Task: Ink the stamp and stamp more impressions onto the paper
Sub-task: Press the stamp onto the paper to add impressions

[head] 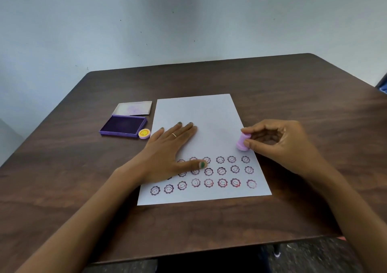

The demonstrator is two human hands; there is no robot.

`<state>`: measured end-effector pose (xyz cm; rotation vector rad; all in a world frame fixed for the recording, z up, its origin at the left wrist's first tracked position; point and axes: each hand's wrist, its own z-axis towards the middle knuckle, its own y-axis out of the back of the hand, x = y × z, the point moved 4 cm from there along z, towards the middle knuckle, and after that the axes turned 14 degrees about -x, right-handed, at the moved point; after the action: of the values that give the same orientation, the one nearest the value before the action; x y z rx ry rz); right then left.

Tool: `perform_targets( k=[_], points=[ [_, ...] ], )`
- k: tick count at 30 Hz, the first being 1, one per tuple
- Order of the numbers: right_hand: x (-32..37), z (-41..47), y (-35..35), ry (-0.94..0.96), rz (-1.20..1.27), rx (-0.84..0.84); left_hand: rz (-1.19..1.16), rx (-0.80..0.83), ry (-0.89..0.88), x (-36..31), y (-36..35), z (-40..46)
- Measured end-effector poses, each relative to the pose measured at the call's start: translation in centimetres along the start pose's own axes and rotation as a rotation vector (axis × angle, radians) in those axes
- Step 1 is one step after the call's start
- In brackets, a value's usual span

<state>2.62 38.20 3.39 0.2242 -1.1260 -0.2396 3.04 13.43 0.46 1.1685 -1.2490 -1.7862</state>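
Observation:
A white sheet of paper (201, 113) lies on the dark wooden table, its lower part covered by three rows of purple smiley-flower impressions (222, 171). My left hand (167, 149) rests flat on the sheet's left side, fingers spread, covering some impressions. My right hand (278, 141) pinches a small lilac stamp (242, 142) between thumb and fingers. The stamp's base touches the paper near the right edge, just above the top row. An open purple ink pad (123, 125) sits left of the paper.
The ink pad's clear lid (133, 108) lies just behind the pad. A small round yellow-and-pink smiley cap (144, 134) sits beside the pad's right corner. The table's (293, 88) near edge runs below my forearms. A pale wall stands behind the table.

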Motion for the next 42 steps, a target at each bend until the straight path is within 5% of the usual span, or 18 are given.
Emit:
perform_targets(
  k=[26,42],
  points=[
    [1.2,-0.5,-0.1,0.079,-0.186,0.028,-0.001,-0.006,0.007,0.0,0.0,0.0],
    [2.1,-2.6,-0.8,0.449,-0.609,-0.035,0.003,0.009,0.018,-0.2,0.0,0.0]
  ],
)
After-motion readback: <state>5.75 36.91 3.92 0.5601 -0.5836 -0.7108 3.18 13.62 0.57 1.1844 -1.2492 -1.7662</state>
